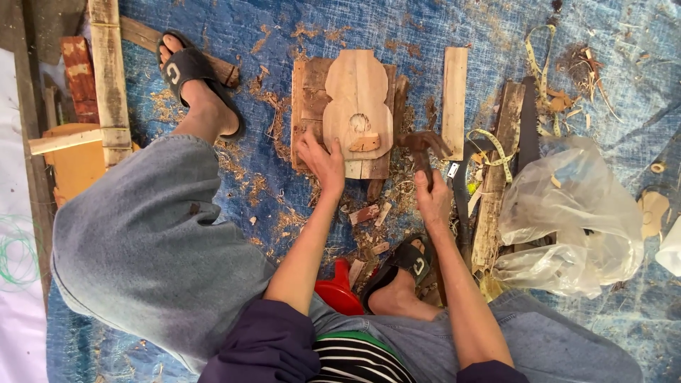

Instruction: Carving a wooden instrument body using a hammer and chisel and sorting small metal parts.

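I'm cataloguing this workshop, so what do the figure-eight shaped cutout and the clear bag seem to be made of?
The figure-eight cutout looks like bare, unfinished wood: pale, matte, with visible grain. The left hand rests at its edge. The clear bag seems thin plastic film: see-through, crinkled and glossy.

Right of frame: crumpled clear plastic bag [567, 220] on the blue woven tarpaulin [397, 25]. Upper right: yellow measuring tape [533, 60]. Upper centre: upright pale wooden slat [455, 101]. Left edge: long pale timber post [108, 78]. Bottom centre: red plastic object [339, 291].
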